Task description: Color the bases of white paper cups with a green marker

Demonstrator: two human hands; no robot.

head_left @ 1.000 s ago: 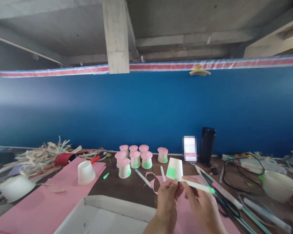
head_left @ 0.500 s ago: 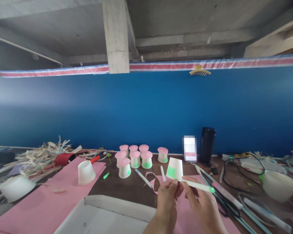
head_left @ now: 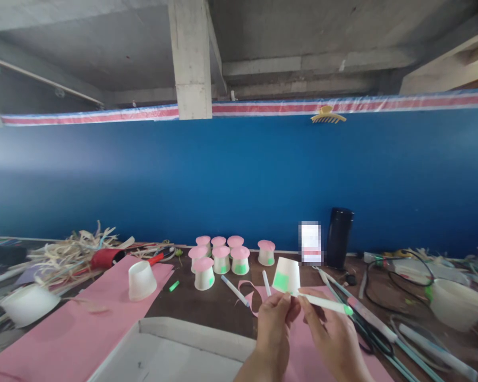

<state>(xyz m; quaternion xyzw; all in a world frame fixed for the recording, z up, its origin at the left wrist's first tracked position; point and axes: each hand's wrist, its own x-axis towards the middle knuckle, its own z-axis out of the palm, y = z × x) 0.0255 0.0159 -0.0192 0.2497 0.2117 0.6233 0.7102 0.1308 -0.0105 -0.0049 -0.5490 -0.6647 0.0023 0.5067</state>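
Observation:
My left hand pinches the rim of a small white paper cup, held upside down with a green patch on its side. My right hand grips a white marker with a green end, its tip touching the cup's lower edge. Both hands hover over a pink sheet on the dark table.
Several white cups with pink tops stand behind. A plain upturned cup sits on another pink sheet at left. An open white box lies in front. A black flask, cables, markers and a white bowl crowd the right.

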